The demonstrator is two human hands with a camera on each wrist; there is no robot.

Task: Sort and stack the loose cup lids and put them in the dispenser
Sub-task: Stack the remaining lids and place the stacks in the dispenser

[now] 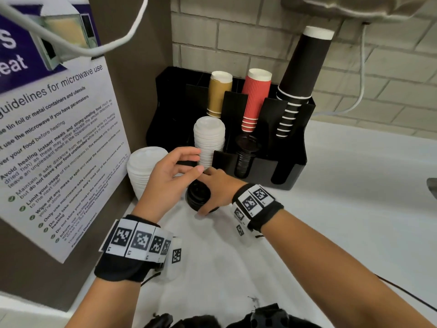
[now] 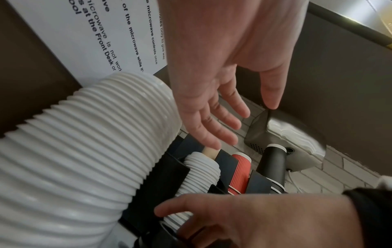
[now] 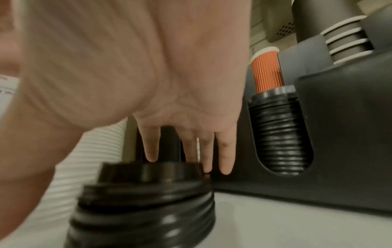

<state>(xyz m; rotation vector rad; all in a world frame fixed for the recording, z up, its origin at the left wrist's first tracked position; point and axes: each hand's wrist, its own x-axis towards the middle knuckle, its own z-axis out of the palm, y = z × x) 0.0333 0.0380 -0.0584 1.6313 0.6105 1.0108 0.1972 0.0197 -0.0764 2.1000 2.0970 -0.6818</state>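
A short stack of black lids (image 1: pixel 197 197) (image 3: pixel 144 206) stands on the white counter in front of the black dispenser (image 1: pixel 283 166) (image 3: pixel 350 134). My right hand (image 1: pixel 209 192) (image 3: pixel 169 83) grips it from above, with the thumb on the near side and the fingers on the far side. My left hand (image 1: pixel 192 162) (image 2: pixel 222 109) hovers just above it, fingers spread, holding nothing. A tall stack of white lids (image 1: pixel 146 171) (image 2: pixel 84 151) stands on the counter at the left. The dispenser's front slots hold more white lids (image 1: pixel 209 140) (image 2: pixel 201 171) and black lids (image 1: pixel 244 157) (image 3: pixel 280 134).
Tan cups (image 1: pixel 218 93), red cups (image 1: pixel 255 100) and black cups (image 1: pixel 300 74) fill the dispenser's rear slots. A brown side panel with a microwave poster (image 1: pixel 59 150) closes off the left. A tiled wall lies behind. White counter (image 1: pixel 343 209) stretches to the right.
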